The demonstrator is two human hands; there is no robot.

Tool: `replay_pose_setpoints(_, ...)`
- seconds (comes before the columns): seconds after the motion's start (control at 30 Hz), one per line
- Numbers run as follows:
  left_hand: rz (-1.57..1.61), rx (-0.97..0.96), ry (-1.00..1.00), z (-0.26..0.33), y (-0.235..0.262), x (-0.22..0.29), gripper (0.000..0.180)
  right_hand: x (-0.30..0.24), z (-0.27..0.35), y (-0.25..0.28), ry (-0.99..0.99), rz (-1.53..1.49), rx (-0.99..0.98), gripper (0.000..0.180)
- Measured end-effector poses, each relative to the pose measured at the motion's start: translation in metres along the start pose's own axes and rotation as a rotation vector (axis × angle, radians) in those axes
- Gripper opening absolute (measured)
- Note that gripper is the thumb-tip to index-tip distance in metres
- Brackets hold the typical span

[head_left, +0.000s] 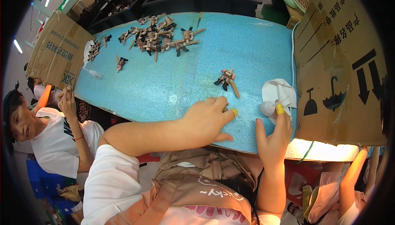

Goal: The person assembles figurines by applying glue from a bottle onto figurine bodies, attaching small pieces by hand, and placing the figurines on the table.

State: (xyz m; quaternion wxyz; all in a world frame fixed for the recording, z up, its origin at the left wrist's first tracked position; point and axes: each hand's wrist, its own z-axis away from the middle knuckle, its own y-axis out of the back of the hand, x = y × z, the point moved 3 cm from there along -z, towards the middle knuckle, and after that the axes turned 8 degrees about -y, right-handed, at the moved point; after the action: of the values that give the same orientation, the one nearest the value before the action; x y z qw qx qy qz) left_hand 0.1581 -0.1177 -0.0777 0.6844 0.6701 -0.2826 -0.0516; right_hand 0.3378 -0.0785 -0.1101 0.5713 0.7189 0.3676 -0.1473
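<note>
Nearest, the person's right hand (273, 136) is part open, thumb apart from the fingers, which reach to a white squeeze bottle (268, 109) and folded white cloth (279, 91); whether it grips either cannot be told. The left hand (212, 118) sits low over the blue desk (242, 52), fingers bent, thumb spread, anything beneath hidden. Just beyond lies one brown toy figure (226, 77). Farther off, more figures (154, 39) lie heaped, and behind the desk stands a black bin (205, 4).
</note>
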Motion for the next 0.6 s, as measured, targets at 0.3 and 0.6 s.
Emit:
replay_pose_setpoints(0.3,0.679,0.180,0.306,0.014,0.003,-0.024,0.027,0.011,0.001,0.000,-0.191,-0.500,-0.017,0.024)
replay_pose_setpoints(0.6,2.270,0.290,0.362,0.003,-0.049,0.028,0.034,0.012,0.071,0.029,-0.472,-1.554,-0.206,0.041)
